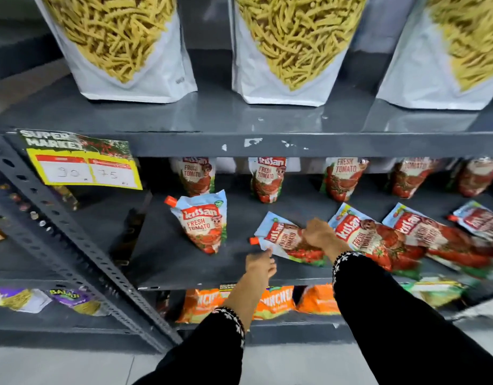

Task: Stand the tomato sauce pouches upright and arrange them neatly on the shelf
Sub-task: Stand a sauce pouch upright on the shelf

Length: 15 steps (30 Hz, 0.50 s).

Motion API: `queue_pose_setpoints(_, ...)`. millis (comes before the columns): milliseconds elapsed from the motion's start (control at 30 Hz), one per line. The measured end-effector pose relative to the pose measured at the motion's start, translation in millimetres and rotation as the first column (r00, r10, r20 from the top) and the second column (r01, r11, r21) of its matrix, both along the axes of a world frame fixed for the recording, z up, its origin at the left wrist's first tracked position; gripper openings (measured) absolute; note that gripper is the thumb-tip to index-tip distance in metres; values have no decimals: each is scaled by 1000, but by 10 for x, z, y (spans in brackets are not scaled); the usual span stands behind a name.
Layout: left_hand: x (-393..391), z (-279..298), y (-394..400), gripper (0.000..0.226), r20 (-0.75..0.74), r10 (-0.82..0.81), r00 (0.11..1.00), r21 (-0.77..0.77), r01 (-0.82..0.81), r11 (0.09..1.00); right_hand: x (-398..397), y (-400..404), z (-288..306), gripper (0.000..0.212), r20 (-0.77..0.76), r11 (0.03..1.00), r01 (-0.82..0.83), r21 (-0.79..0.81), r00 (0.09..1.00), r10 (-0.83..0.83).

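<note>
The middle shelf [184, 262] of a grey metal rack carried Kissan Fresh Tomato pouches in two rows. Along the back, five pouches stood upright, the leftmost [194, 176] and the next [267, 180] plainly readable, the far right ones blurred. In the front row one pouch [205, 223] stood upright at the left, orange cap at its top left corner. To its right a pouch [289, 240] lay flat, cap pointing left. The right hand [319, 233] rested on this flat pouch, fingers curled down onto its middle; whether they gripped the pack or only pressed on it could not be determined. The left hand [260, 263] was at the shelf's front edge, just below the pouch's capped corner, fingers loosely together and holding nothing. Three further pouches lay flat and overlapping to the right, the nearest [378, 240] just beside the right hand. White bags of yellow sticks [281, 51] stood on the shelf above. A price tag [84, 170] hung at the left.
</note>
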State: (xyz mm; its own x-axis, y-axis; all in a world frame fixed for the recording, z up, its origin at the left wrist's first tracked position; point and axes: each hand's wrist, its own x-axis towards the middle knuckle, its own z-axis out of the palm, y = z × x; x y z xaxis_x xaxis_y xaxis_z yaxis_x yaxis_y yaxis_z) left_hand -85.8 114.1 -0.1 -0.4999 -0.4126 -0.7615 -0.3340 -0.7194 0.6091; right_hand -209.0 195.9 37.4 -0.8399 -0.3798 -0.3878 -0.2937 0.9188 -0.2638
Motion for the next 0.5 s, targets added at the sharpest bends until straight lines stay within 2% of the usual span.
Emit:
queue_pose_setpoints(100, -151, 30, 180, 31, -17, 8, 1000, -11, -9, 1000, -99, 113, 11, 43, 55, 997, -45, -56, 997, 48)
queue_pose_setpoints(167, -221, -30, 203, 25, 31, 29, 999, -66, -27, 997, -134, 156, -13, 39, 139, 991, -9, -136, 990, 28)
queue_pose_setpoints(233, -271, -81, 204, 5, 83, 100, 992, -188, -83, 979, -167, 210, -92, 30, 277, 941, 108, -319, 961, -16)
queue_pose_setpoints(267, -315, -135, 205, 11, 90, 121, 988, -283, -92, 955, -167, 234, -125, 25, 341, 879, 199, -433, 939, -44)
queue_pose_setpoints(333, -374, -56, 215, 24, 90, 130, 987, -515, -66, 854, -164, 293, -142, 22, 403, 697, 326, -639, 913, -58)
queue_pose_setpoints(400, -381, 168, 194, 25, 45, 110, 993, -687, -49, 725, -169, 308, -136, 26, 382, 552, 348, -757, 922, -58)
queue_pose_setpoints(500, -435, 365, 165, 25, -14, 40, 999, -814, -34, 580, -155, 328, -161, 30, 367, 468, 336, -818, 930, -25)
